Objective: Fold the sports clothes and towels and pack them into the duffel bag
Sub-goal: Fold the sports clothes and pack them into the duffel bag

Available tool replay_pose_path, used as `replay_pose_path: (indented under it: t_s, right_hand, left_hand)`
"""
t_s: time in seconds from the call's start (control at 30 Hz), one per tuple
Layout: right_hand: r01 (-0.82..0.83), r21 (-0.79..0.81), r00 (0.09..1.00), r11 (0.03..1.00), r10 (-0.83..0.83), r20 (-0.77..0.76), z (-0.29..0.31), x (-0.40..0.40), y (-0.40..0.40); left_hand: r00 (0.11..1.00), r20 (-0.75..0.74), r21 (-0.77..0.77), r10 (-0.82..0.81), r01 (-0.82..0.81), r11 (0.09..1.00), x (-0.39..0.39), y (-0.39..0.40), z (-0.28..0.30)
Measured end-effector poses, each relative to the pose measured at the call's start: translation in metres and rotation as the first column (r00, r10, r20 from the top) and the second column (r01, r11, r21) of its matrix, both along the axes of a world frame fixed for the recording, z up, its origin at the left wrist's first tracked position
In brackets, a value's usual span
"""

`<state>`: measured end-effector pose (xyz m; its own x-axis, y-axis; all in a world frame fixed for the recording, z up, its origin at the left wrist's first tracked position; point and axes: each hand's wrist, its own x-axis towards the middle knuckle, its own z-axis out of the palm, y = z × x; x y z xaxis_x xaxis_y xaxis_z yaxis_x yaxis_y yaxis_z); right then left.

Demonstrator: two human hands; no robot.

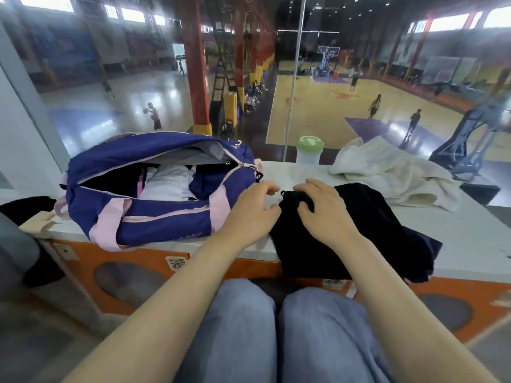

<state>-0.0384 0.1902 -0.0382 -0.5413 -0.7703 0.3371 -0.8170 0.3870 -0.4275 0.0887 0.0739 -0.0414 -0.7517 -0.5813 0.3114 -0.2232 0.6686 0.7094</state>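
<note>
Two items at least already packed: white and dark folded fabric inside the unzipped purple-and-pink fabric duffel bag [154,189], just left of the fingers. Left hand [254,208], fingers loosely curled, touches the edge of the crumpled black sports garment [351,230]; right hand [320,205] pinches its top edge. Folding apparently unfinished. Rumpled cream towel [392,170], beyond the right fingers, unfolded, unpacked.

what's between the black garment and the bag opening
Nothing visible. The black garment lies just right of the bag, with bare ledge between them. The bag's zip gapes open toward the top, though clothes already fill part of it. Both hands, left and right, are at the garment's near corner.
</note>
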Motion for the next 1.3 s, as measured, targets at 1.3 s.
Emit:
replay_pose_path:
  t_s: [1.3]
  right_hand:
    - [0.119, 0.299, 0.991, 0.947, -0.094, -0.097, -0.078, -0.025, 0.038]
  left_hand:
    - [0.971, 0.223, -0.196, 0.082, -0.038, 0.980, -0.104, -0.019, -0.029]
